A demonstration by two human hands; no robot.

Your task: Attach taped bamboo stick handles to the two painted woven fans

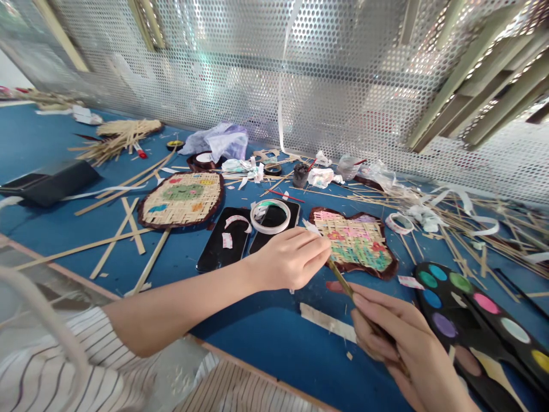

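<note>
My left hand (294, 257) is closed, its fingertips pinching the near left edge of a small woven bamboo mat (354, 243) painted pink, green and red. My right hand (398, 337) is wrapped round a thin paintbrush (343, 280), whose tip points up at the mat's near edge beside my left fingers. A black paint palette (476, 320) with round colour wells lies just right of my right hand.
A second painted woven mat (182, 199) lies to the left. Two dark phones (225, 240) sit between the mats, with a tape roll (270, 216) on one. Bamboo strips (463, 223), tissue, small jars and a black box (51, 180) litter the blue table before a perforated metal wall.
</note>
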